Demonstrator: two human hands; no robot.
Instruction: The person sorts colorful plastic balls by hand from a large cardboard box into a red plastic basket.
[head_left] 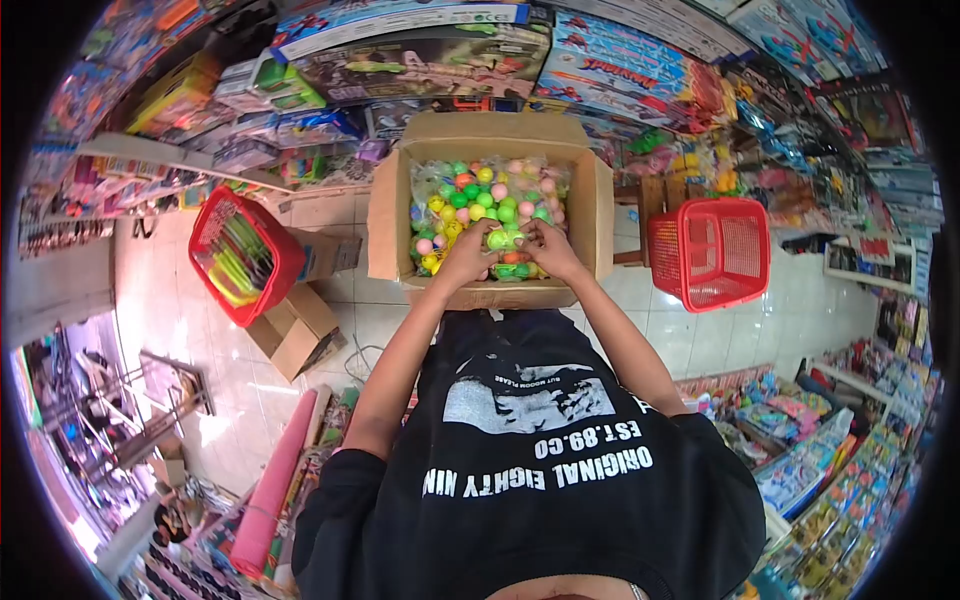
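An open cardboard box (388,225) stands in front of me, filled with small plastic balls (457,199) in green, yellow, pink and orange. Clear plastic bagging (428,180) shows among them. Over the near half of the box, my left hand (468,256) has its fingers closed around a yellow-green ball (498,240). From the other side my right hand (551,250) pinches at the same ball with thumb and fingertips. Whether a piece of plastic is also between the fingers is too small to tell.
A red basket (284,262) with yellow-green packs stands left, by another cardboard box (300,325). An open red basket (690,290) stands right on the tiled floor (640,320). Toy boxes (430,65) line the shelves ahead. A pink roll (270,490) lies at lower left.
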